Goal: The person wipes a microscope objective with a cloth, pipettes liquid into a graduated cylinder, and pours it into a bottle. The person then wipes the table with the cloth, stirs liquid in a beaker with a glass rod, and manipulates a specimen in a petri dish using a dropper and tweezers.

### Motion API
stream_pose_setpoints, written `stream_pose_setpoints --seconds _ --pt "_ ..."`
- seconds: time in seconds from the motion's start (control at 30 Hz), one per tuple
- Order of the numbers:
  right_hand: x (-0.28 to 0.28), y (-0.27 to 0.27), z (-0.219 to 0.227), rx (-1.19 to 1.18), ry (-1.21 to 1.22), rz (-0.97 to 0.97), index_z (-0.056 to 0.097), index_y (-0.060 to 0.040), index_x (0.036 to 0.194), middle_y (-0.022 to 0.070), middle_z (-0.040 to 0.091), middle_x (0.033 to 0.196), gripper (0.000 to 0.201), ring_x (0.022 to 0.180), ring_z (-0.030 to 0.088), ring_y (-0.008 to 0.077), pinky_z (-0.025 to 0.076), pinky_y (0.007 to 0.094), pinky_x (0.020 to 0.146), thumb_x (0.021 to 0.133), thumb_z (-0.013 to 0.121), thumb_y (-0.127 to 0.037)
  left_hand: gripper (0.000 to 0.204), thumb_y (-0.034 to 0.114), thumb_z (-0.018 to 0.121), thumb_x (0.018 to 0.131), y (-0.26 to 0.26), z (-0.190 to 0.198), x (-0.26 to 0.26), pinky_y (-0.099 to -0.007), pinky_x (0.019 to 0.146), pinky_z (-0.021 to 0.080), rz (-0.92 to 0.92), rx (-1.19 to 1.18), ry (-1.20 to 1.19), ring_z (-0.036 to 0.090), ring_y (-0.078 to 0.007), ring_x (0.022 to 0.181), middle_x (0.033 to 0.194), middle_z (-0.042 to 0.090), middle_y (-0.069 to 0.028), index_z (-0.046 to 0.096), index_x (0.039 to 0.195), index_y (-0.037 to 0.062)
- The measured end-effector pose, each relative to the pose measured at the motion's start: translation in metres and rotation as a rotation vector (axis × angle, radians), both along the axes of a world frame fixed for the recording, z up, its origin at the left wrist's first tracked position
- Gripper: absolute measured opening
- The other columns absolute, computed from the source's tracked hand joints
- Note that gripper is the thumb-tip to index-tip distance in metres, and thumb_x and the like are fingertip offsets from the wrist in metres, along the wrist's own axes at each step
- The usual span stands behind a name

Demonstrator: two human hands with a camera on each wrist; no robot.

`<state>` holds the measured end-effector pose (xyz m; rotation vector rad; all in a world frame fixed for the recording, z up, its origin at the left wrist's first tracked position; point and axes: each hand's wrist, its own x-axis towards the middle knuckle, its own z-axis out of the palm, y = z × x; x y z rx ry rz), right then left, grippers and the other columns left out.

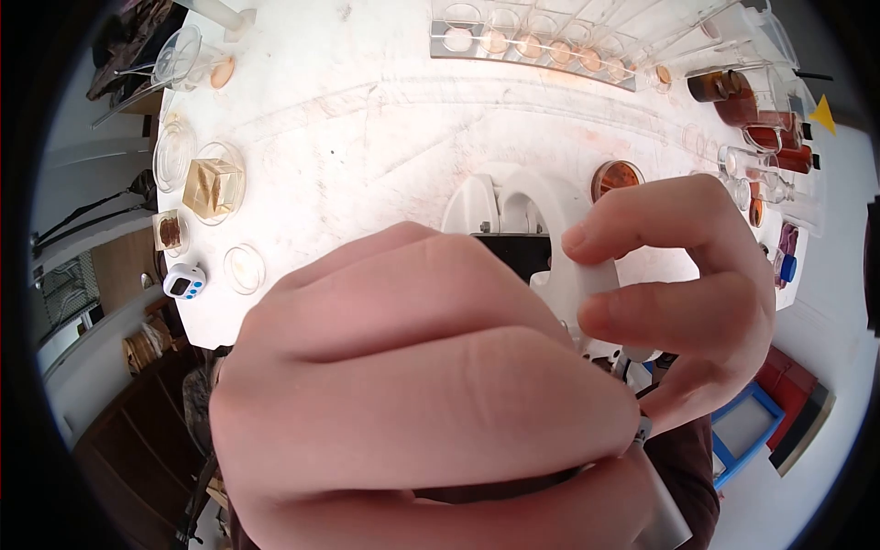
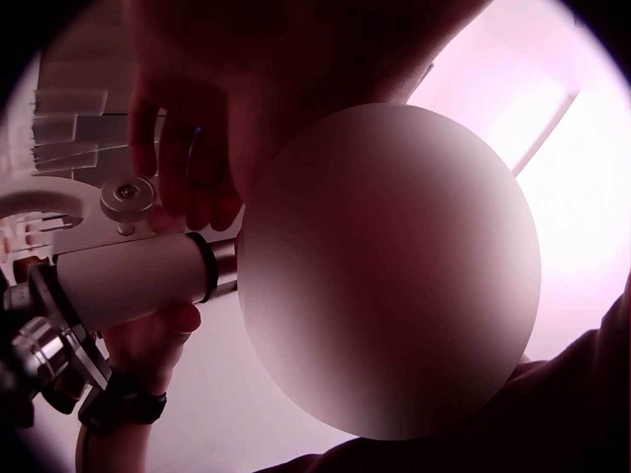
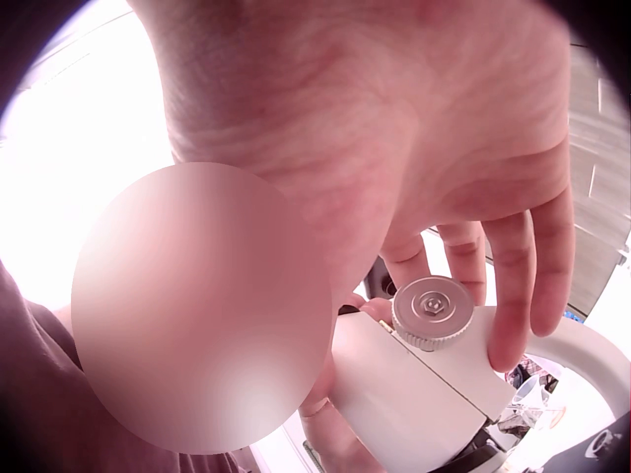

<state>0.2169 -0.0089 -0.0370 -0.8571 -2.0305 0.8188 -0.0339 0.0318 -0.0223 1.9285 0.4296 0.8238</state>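
Note:
A white microscope (image 1: 568, 215) stands partly hidden behind both hands. My left hand (image 1: 431, 367) fills the lower middle of the head view, knuckles bent. In the left wrist view its fingers (image 2: 197, 163) hang loosely beside the pale microscope tube (image 2: 133, 276). Close to the white microscope arm, my right hand (image 1: 706, 275) has its fingers bent. The right wrist view shows these fingers (image 3: 511, 286) fairly straight beside a silver knob (image 3: 434, 307), one tip at the white microscope head (image 3: 414, 394). Whether either palm touches the microscope is hidden.
Petri dishes (image 1: 244, 268), a yellowish clear block (image 1: 213, 188) and a small white timer (image 1: 184, 281) lie at left. A rack of glass dishes (image 1: 532, 62) stands at the back. Brown bottles (image 1: 710, 86) and glassware are at right, with a red-brown dish (image 1: 618, 180) nearer.

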Motion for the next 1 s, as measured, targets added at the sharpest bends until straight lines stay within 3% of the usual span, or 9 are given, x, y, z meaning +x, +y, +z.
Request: stream_pose_setpoints --seconds 0.17,0.3,0.4,0.5,0.7,0.77,0.87,0.9,1.0 --pt "0.0 -0.002 -0.002 0.017 0.024 0.001 0.068 -0.0013 0.111 0.0288 0.067 0.115 0.059 0.089 0.07 0.0311 0.057 0.039 0.069 0.081 0.091 -0.047 0.016 0.022 0.087 0.089 0.0 0.009 0.002 -0.0266 0.063 0.048 -0.036 0.041 -0.02 0.06 -0.0133 0.079 0.092 0.068 0.0013 0.071 0.089 0.0191" --pt "0.004 0.001 0.003 0.002 0.007 0.071 0.068 0.0005 0.116 0.0281 0.066 0.119 0.062 0.089 0.069 0.03 0.056 0.0357 0.07 0.082 0.092 -0.045 0.019 0.025 0.081 0.097 0.007 -0.007 0.006 -0.0264 0.065 0.049 0.047 0.085 -0.192 0.061 -0.0147 0.079 0.093 0.07 -0.0065 0.069 0.098 0.0102" --pt "0.002 -0.002 0.017 -0.038 -0.064 0.051 0.068 0.0006 0.117 0.0248 0.066 0.121 0.064 0.09 0.069 0.0267 0.055 0.0328 0.07 0.076 0.098 -0.037 0.02 0.019 0.074 0.099 0.021 -0.008 0.001 -0.0307 0.067 0.049 -0.028 0.196 -0.169 0.061 -0.0186 0.077 0.092 0.067 -0.0144 0.065 0.104 0.0011" --pt "0.0 -0.006 0.023 -0.04 -0.094 0.034 0.068 0.0006 0.116 0.0224 0.066 0.122 0.063 0.09 0.07 0.0247 0.055 0.0323 0.073 0.07 0.1 -0.028 0.023 0.021 0.073 0.099 0.023 0.0 -0.006 -0.0323 0.069 0.049 0.031 0.272 -0.111 0.061 -0.0208 0.078 0.094 0.068 -0.0145 0.064 0.105 0.0007" --pt "0.005 -0.015 0.03 -0.019 -0.246 -0.089 0.068 -0.0028 0.124 0.0151 0.065 0.129 0.063 0.102 0.069 0.0271 0.057 0.0359 0.085 0.068 0.094 -0.018 0.018 0.015 0.068 0.099 0.004 0.016 -0.02 -0.0364 0.085 0.049 0.161 0.198 -0.054 0.063 -0.0232 0.093 0.101 0.068 -0.0137 0.065 0.109 0.0007" --pt "0.018 -0.019 0.037 -0.083 -0.248 -0.117 0.067 -0.0027 0.126 0.0137 0.067 0.123 0.063 0.098 0.07 0.0277 0.057 0.036 0.085 0.07 0.092 -0.017 0.02 0.016 0.067 0.1 0.001 0.015 -0.027 -0.0364 0.09 0.05 0.25 0.163 0.02 0.064 -0.0234 0.099 0.105 0.069 -0.0139 0.065 0.112 0.0" --pt "0.036 -0.022 0.043 -0.18 -0.526 -0.17 0.068 -0.0046 0.114 0.009 0.066 0.09 0.037 0.084 0.067 0.0301 0.054 0.0404 0.073 0.086 0.083 -0.022 0.019 0.01 0.069 0.098 -0.003 -0.002 -0.037 -0.0361 0.092 0.052 0.275 0.11 0.091 0.067 -0.0244 0.1 0.107 0.071 -0.0127 0.068 0.113 -0.0009" --pt "0.035 -0.023 0.041 -0.169 -0.521 -0.165 0.068 -0.0046 0.114 0.009 0.066 0.09 0.037 0.084 0.067 0.0301 0.054 0.0404 0.073 0.086 0.083 -0.022 0.017 0.006 0.07 0.096 -0.005 -0.008 -0.04 -0.0357 0.089 0.054 0.289 0.081 0.131 0.07 -0.0259 0.097 0.106 0.072 -0.0128 0.069 0.112 -0.0016" --pt "0.026 -0.026 0.036 -0.153 -0.656 -0.176 0.07 -0.0043 0.096 0.01 0.069 0.088 0.024 0.087 0.068 0.0311 0.054 0.0424 0.076 0.092 0.076 -0.027 0.031 0.013 0.071 0.097 -0.019 -0.025 -0.044 -0.0379 0.102 0.05 0.282 0.043 0.311 0.065 -0.0273 0.112 0.118 0.069 -0.0138 0.067 0.124 -0.001"
